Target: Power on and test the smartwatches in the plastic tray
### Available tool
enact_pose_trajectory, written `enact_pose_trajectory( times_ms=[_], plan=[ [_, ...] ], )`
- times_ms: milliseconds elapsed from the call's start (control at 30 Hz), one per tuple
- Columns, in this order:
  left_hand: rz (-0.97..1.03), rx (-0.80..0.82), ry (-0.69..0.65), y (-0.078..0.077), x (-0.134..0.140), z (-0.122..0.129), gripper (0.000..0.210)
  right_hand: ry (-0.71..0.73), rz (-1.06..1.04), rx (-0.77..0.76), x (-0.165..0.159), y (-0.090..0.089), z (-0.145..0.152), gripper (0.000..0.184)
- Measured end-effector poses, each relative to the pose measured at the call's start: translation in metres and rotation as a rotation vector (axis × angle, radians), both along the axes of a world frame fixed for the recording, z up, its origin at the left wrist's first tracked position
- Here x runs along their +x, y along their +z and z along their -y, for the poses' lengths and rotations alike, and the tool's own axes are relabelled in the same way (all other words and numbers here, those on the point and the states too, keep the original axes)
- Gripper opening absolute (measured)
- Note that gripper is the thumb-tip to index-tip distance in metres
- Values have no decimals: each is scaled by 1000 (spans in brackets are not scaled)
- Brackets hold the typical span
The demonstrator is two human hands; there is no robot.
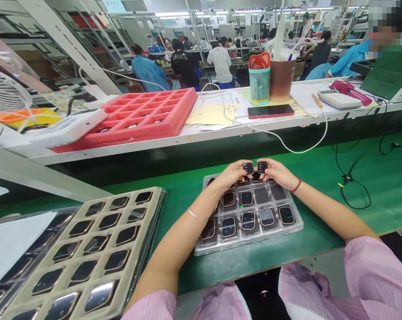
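Observation:
My left hand [235, 172] grips a smartwatch case [248, 168] with its screen lit. Beside it, my right hand [276, 172] pinches a second smartwatch case [262, 167], whose screen also shows some text too small to read. Both hands are above the far side of a clear plastic tray [250, 241]. Several watch cases without straps lie in the tray's pockets, among them one [286, 215] at the front right corner. A small green light [242, 206] shows by a watch [246, 198] in the middle row. My forearms and hands hide part of the tray.
A beige tray [121, 213] of several watches stands at the left. On the shelf ahead are a red foam tray [184, 113], a phone [270, 111], a teal cup [259, 86] and a brown cup [282, 82]. Cables [349, 178] lie at the right. People sit in the background.

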State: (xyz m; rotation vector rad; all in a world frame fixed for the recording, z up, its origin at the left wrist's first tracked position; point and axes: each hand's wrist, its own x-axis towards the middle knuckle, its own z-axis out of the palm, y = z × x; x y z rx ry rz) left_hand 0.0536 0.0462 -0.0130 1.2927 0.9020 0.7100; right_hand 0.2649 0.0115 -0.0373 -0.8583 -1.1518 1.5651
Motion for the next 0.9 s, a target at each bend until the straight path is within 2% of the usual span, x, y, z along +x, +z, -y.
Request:
enact_pose_trajectory(
  times_ms=[133, 333, 433, 600, 900],
  plan=[
    [-38, 12, 5, 2, 0, 2, 44, -6, 13, 15, -1, 1, 1, 43],
    [-72, 60, 6, 12, -2, 12, 26, 17, 60, 46, 0, 4, 5, 23],
    [-114, 61, -16, 14, -3, 14, 28, 19, 88, 60, -1, 4, 6, 21],
    [-151, 87, -52, 11, -3, 16, 47, 28, 141, 92, -1, 6, 7, 28],
    [-130, 75, -7, 12, -3, 18, 27, 41, 207, 115, -2, 10, 12, 21]
  ],
)
